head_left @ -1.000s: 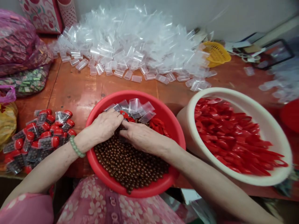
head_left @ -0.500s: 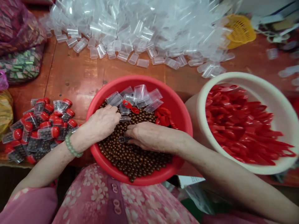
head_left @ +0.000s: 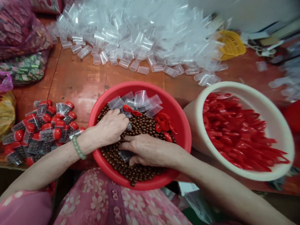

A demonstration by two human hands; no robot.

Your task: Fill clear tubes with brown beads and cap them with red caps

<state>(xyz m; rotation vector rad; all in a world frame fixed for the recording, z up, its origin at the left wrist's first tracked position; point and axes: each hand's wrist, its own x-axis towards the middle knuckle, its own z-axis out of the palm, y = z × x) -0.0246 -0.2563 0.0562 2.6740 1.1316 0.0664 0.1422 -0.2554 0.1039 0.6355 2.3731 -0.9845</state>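
Note:
A red basin [head_left: 185, 128] holds small brown balls [head_left: 140, 125], clear plastic containers [head_left: 141, 98] and red caps [head_left: 164, 122]. Over the basin's left part, my left hand [head_left: 112, 126] has its fingers curled down; a clear container shows at its fingertips, partly hidden. Just right of it and nearer to me, my right hand [head_left: 146, 150] is bent around another clear container [head_left: 126, 155] lying among the balls, thumb and fingers on either side of it. The two hands are close together.
Filled, red-capped containers [head_left: 47, 131] lie in a heap at the left. A cream bucket [head_left: 199, 118] of red caps stands at the right. Many clear containers [head_left: 140, 40] cover the table's back, beside a yellow basket [head_left: 232, 43]. Bags [head_left: 25, 67] sit at the far left.
My left hand has moved a little right and down. My right hand's thumb and fingers have spread wider around the container in the balls. The whole view has shifted slightly.

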